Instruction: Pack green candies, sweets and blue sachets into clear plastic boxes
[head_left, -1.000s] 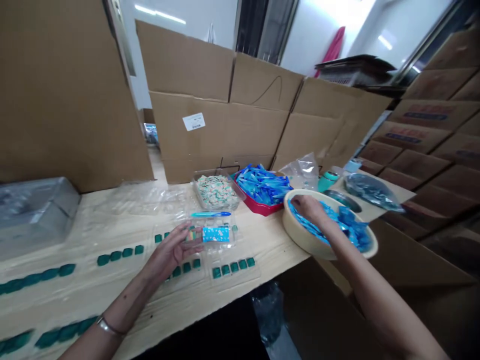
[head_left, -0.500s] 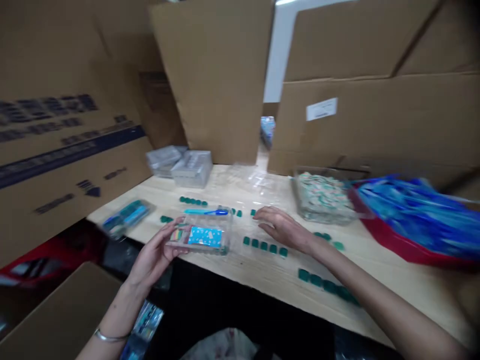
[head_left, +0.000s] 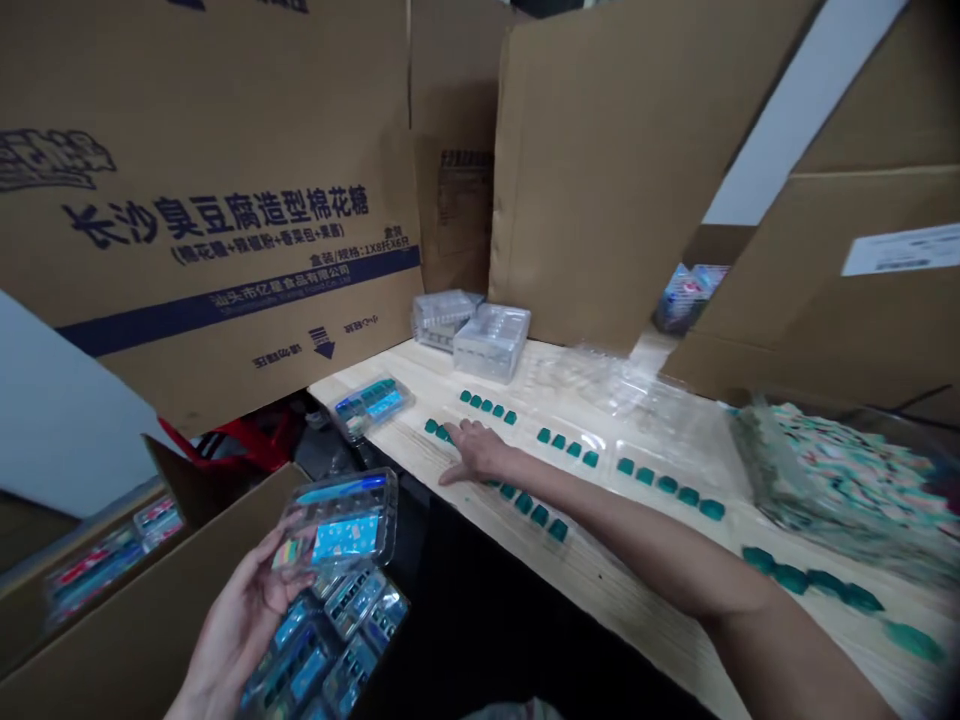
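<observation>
My left hand (head_left: 240,620) is low at the lower left, holding a clear plastic clamshell pack (head_left: 337,520) with a blue-patterned card, a blue spoon and a striped multi-coloured item inside. Just beneath it lies a heap of filled packs (head_left: 322,640). My right hand (head_left: 476,452) rests palm down and open on the pale wooden table (head_left: 600,570). Its fingertips are beside short rows of small teal-green pieces (head_left: 525,505). A filled pack (head_left: 371,405) lies on the table near its left edge, apart from both hands.
A printed cardboard carton (head_left: 225,200) and upright cardboard sheets (head_left: 600,170) stand behind the table. Stacked clear trays (head_left: 480,335) and loose clear plastic (head_left: 600,385) lie at the back. A box of pale candy pieces (head_left: 840,490) sits right. An open carton (head_left: 112,560) holding packs stands lower left.
The view has swung left, away from the bowl of blue packets. My right hand left the bowl and moved along the table. My left hand lifted the pack off the table, out past its edge.
</observation>
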